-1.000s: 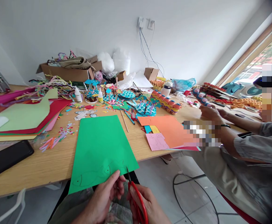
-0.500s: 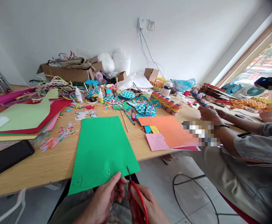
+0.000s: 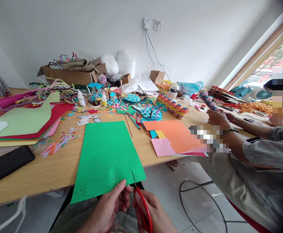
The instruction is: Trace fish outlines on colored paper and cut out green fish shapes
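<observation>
A large green paper sheet [image 3: 109,149] lies partly on the table and hangs over its front edge. Pencil outlines of fish with dark eyes run along its near edge. My left hand [image 3: 113,200] pinches that near edge, thumb on top. In my right hand [image 3: 153,207] is a pair of scissors [image 3: 143,200] with red handles. Their blades point away from me and meet the sheet's near edge at the right, beside a drawn fish tail. How far the blades are apart is hard to see.
An orange sheet [image 3: 173,132] and a pink sheet [image 3: 163,147] lie to the right, near a co-worker's hands [image 3: 218,119]. At left are a black phone [image 3: 10,165] and stacked coloured paper [image 3: 27,119]. Glue bottles [image 3: 80,98] and paper scraps sit behind the green sheet.
The scissor handles have shifted very slightly at the sheet's near edge. The left hand keeps its hold, and the green sheet has barely moved.
</observation>
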A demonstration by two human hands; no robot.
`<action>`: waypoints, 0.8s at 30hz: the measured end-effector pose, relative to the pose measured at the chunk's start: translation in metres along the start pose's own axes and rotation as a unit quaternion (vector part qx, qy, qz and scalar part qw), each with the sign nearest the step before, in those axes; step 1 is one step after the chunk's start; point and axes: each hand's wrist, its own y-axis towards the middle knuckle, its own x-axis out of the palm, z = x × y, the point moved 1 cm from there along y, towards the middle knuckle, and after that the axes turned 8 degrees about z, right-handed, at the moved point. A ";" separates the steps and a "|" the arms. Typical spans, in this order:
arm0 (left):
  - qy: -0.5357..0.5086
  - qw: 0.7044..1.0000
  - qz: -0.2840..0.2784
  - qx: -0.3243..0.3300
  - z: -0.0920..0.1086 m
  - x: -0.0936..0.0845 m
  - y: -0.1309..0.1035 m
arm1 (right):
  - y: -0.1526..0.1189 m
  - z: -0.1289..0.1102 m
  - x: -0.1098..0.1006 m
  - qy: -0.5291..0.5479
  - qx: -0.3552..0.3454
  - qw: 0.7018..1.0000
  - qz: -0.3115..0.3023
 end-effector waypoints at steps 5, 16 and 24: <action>-0.001 1.000 -0.007 -0.004 -0.003 0.000 0.001 | -0.002 -0.012 0.002 -0.019 -0.023 0.999 -0.010; 0.006 1.000 -0.012 0.001 0.000 0.003 -0.001 | -0.002 -0.014 0.003 -0.020 -0.027 0.999 -0.018; 0.009 1.000 -0.007 -0.002 -0.001 0.003 0.001 | -0.001 -0.013 0.004 -0.010 -0.034 0.999 0.001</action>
